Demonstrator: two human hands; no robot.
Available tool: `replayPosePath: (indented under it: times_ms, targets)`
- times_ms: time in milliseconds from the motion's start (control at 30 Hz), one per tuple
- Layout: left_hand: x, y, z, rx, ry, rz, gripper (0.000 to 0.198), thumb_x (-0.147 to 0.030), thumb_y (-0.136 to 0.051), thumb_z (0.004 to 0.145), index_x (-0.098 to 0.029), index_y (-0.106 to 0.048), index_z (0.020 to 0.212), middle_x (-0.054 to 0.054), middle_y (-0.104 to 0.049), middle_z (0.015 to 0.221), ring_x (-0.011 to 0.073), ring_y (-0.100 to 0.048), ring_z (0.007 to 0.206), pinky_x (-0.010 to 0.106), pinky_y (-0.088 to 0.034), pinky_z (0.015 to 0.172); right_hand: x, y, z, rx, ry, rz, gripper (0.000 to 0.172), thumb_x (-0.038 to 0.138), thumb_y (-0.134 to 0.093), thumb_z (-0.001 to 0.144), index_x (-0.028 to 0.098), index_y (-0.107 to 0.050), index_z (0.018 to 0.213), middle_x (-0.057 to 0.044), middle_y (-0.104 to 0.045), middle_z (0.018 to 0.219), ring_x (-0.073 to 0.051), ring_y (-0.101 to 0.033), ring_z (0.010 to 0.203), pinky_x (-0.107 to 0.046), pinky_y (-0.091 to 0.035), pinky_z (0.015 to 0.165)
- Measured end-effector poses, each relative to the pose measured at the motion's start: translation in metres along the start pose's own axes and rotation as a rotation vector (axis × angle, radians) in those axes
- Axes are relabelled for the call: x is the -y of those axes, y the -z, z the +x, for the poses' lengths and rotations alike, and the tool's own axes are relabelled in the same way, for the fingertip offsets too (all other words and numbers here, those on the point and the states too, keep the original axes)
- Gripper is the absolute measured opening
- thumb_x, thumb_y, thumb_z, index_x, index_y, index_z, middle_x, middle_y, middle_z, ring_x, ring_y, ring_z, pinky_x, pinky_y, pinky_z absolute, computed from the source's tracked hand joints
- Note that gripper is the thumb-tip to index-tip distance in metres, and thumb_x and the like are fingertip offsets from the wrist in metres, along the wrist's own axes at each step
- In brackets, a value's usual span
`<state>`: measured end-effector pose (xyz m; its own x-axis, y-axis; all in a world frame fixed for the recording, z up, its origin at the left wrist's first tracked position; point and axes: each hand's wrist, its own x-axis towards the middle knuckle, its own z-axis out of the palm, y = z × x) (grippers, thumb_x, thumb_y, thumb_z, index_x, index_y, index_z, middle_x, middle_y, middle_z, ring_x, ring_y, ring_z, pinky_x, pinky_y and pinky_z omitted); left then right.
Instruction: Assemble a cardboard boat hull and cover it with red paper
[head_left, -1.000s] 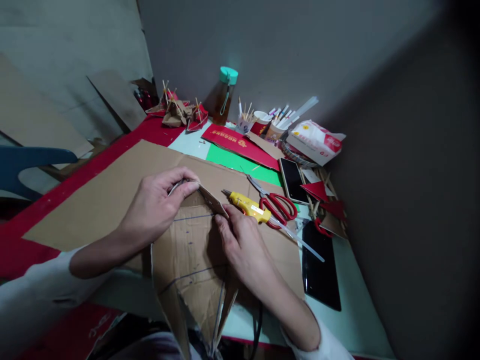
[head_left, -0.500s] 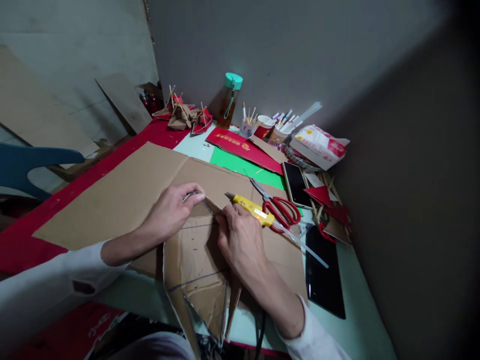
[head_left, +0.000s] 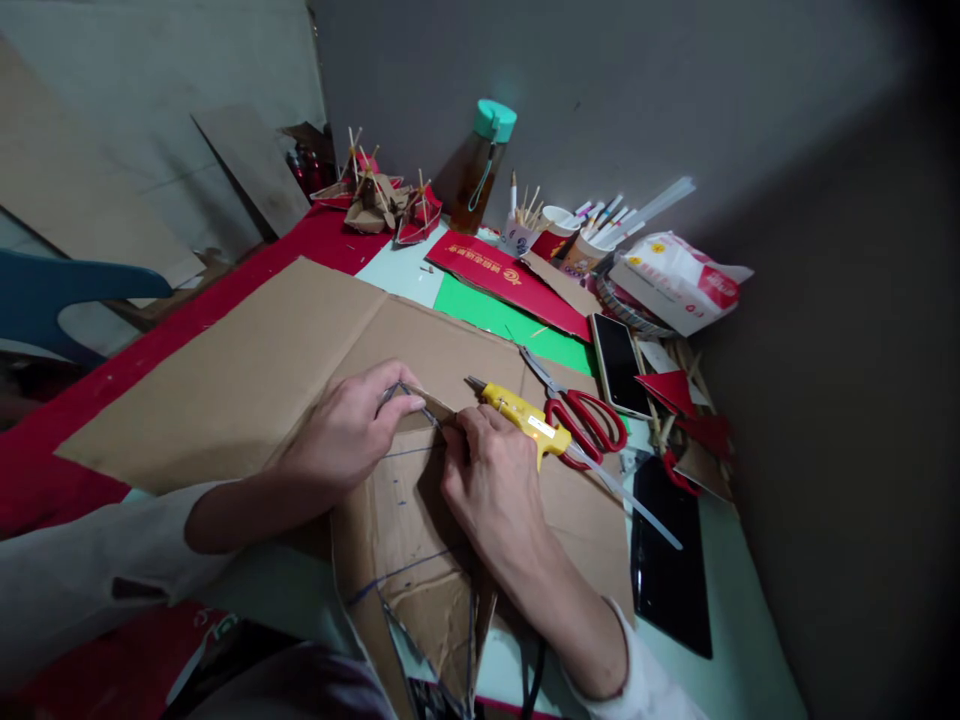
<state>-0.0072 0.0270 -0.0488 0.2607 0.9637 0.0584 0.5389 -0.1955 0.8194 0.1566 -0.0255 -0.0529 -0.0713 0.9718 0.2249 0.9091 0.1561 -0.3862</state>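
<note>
A folded cardboard piece with blue pen lines lies in front of me, its near end narrowing to a point. My left hand pinches the far edge of this piece between thumb and fingertips. Close beside it, my right hand grips the same edge farther right, fingers bent over it. A yellow glue gun with a clear glue stick in its back lies just beyond my right hand. Next to that are red-handled scissors, their blades pointing away.
A large cardboard sheet covers the table's left and middle. At right are a phone and a black panel. Farther back stand a bottle, paper cups with pens and sticks, a tissue pack and small cardboard boats.
The view has shifted a little, so the objects on the table sit farther right. Both hands keep their hold on the cardboard edge, with only slight movement.
</note>
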Motion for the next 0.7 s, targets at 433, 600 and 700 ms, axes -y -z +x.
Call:
replayPosePath:
  times_ms: [433,600,700]
  targets:
    - [0.0015,0.0002,0.0028,0.017,0.071,-0.068,0.017,-0.039,-0.064,0.08,-0.024,-0.065,0.087,-0.004,-0.067,0.079,0.0199,-0.058,0.077,0.032,-0.041,0.073,-0.0057,-0.0051,-0.0065,-0.074,0.051,0.095,0.019,0.014,-0.042,0.094,0.017,-0.057,0.083,-0.009,-0.066,0.077,-0.022,-0.062,0.07,-0.032,-0.038,0.064]
    - [0.0021,-0.0027,-0.0013,-0.01,0.068,-0.081,0.014,-0.031,-0.066,0.078,-0.026,-0.066,0.091,-0.006,-0.068,0.085,0.0187,-0.058,0.08,0.03,-0.041,0.078,-0.0029,-0.0025,-0.0038,-0.046,0.09,0.134,0.019,0.014,-0.042,0.092,0.021,-0.05,0.076,-0.004,-0.058,0.07,-0.019,-0.055,0.066,-0.031,-0.036,0.062]
    - [0.0012,-0.0025,-0.0027,-0.014,0.104,-0.088,0.014,-0.03,-0.066,0.078,-0.028,-0.067,0.092,-0.007,-0.068,0.081,0.0177,-0.056,0.073,0.03,-0.041,0.073,-0.0024,-0.0004,-0.0031,-0.022,0.095,0.167,0.018,0.013,-0.043,0.09,0.021,-0.048,0.075,-0.002,-0.055,0.068,-0.017,-0.053,0.064,-0.03,-0.036,0.062]
